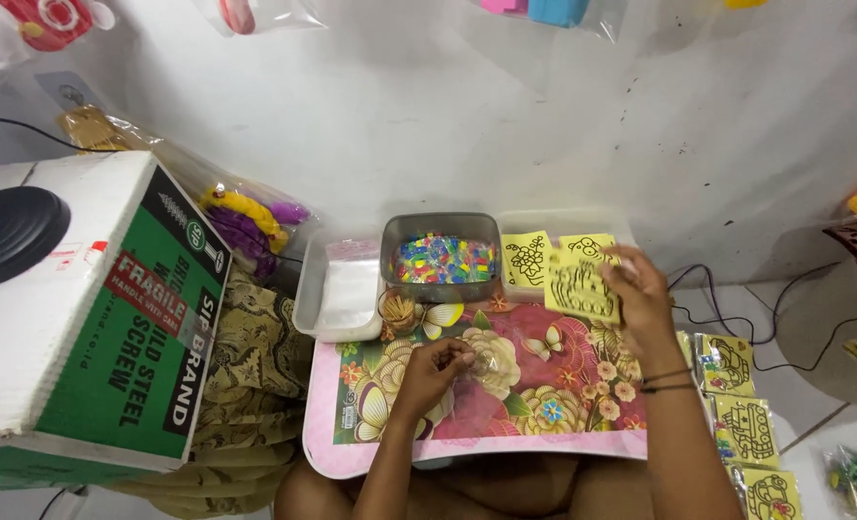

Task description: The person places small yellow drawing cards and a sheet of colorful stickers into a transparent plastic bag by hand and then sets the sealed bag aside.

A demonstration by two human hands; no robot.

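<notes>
My right hand (637,289) holds up a yellow card with a black line drawing (581,286) over the far right of the flowered lap tray (544,438). My left hand (435,368) rests on the tray's middle with its fingers pinched on a small clear plastic bag (475,365). Behind the tray stands a grey tub of small colourful packets (441,258). A clear tub to its right holds more yellow drawing cards (527,258). A small cup of wooden sticks (398,310) stands at the tray's far left corner.
A clear tub of plastic bags (342,287) sits left of the grey tub. A green and white cardboard box (91,308) with a black disc on top stands at the left. Bagged yellow cards (741,414) lie on the floor to the right, by black cables (737,289).
</notes>
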